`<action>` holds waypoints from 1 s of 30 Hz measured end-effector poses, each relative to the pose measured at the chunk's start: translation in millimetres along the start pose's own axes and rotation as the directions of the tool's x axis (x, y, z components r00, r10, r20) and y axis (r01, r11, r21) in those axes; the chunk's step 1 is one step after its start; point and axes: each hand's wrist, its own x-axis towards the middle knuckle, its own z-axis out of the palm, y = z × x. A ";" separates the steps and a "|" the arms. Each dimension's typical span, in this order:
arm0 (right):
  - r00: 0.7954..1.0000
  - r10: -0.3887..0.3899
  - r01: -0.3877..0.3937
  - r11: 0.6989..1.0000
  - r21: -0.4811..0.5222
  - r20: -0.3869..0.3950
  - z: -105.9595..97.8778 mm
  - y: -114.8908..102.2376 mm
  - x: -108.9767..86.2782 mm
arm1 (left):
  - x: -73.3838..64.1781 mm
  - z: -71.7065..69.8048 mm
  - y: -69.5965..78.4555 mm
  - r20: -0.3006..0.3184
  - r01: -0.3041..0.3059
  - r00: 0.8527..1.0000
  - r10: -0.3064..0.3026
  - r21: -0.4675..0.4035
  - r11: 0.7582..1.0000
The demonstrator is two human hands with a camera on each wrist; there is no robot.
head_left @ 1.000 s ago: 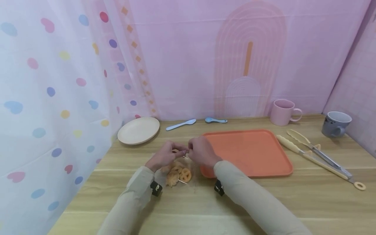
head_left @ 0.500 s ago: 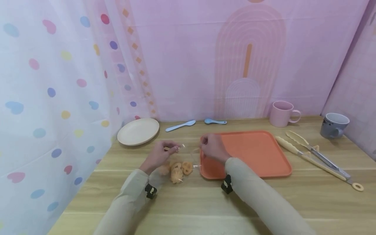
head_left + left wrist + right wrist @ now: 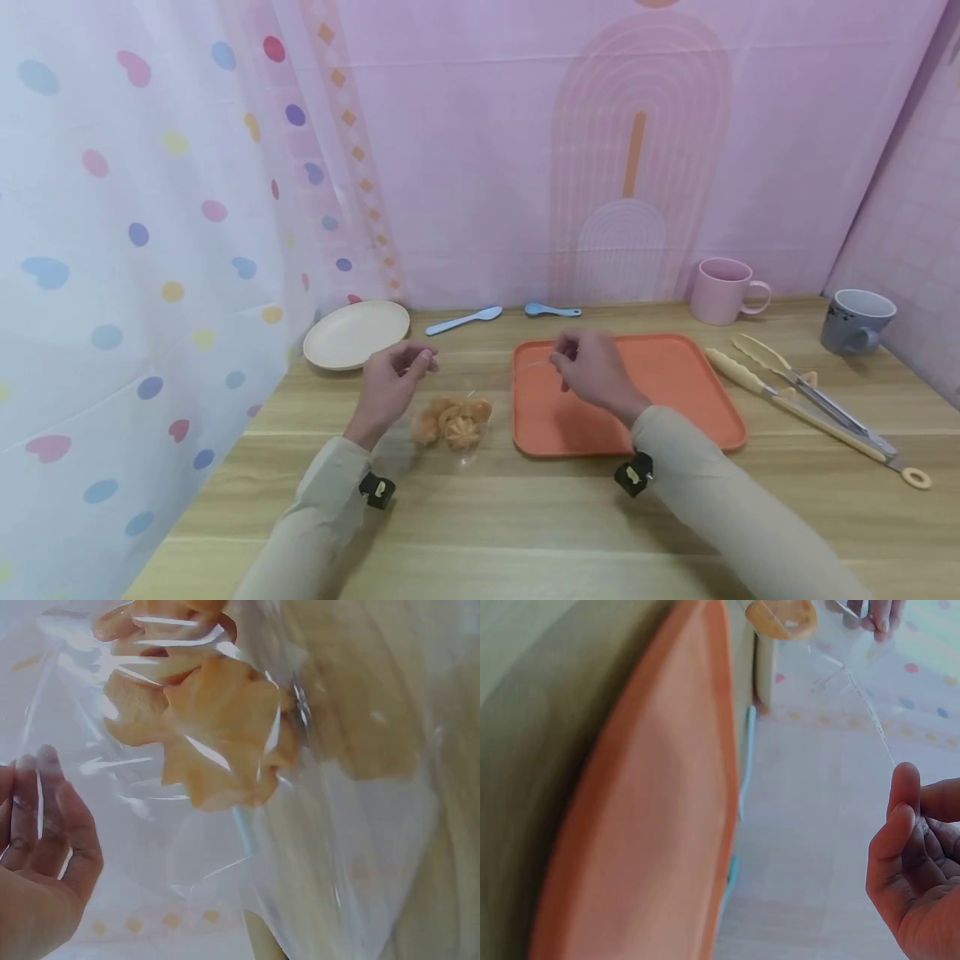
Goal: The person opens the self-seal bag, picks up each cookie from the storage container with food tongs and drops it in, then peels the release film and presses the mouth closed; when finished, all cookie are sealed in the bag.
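A clear plastic bag holds several golden cookies, a ridged flower-shaped cookie among them. In the head view the bag hangs low between the hands, left of the tray. My left hand pinches the bag's upper left edge between thumb and fingers. Over the left part of the orange tray, my right hand pinches the bag's other edge. From its fingertips a thin shiny line of plastic stretches back to the bag in the right wrist view.
A cream plate lies at the back left, beside a light blue spoon and a smaller blue spoon. Cream-tipped tongs lie right of the tray. A pink mug and a grey cup stand behind them.
My hands have moved apart, from nearly together to well separated. The right hand has travelled right over the tray, the left a little left and up. The bag has spread and its cookies have shifted.
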 end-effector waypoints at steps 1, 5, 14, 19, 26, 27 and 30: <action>1.000 -0.018 0.018 1.000 -0.011 -0.013 -4.3 0.0 -0.6 | 0.1 -0.7 0.7 -0.013 -0.010 1.000 0.010 -0.030 1.000; 0.995 -0.077 0.075 0.996 -0.046 -0.062 -20.5 -0.4 -2.1 | -0.5 -3.0 4.3 -0.060 -0.054 0.997 0.047 -0.117 0.992; 0.973 -0.125 0.102 0.987 -0.122 -0.197 -60.2 8.0 -4.8 | 1.4 -3.6 9.6 -0.283 -0.108 0.958 0.039 -0.231 0.967; 0.927 -0.158 0.072 0.965 -0.253 -0.340 -94.9 27.1 -17.2 | 5.3 -1.9 11.6 -0.416 -0.119 0.909 -0.019 -0.303 0.946; 0.925 -0.271 0.078 0.820 -0.567 -0.265 -178.1 54.2 -44.0 | 10.4 -5.0 20.6 -0.438 -0.151 0.899 0.022 -0.262 0.953; 0.947 -0.243 0.071 0.796 -0.601 -0.210 -191.0 55.0 -47.1 | 11.2 -6.1 22.2 -0.433 -0.157 0.901 0.032 -0.258 0.953; 0.992 -0.122 0.074 0.720 -0.690 -0.020 -223.9 51.9 -54.3 | 12.1 -9.5 26.2 -0.415 -0.167 0.909 0.045 -0.263 0.950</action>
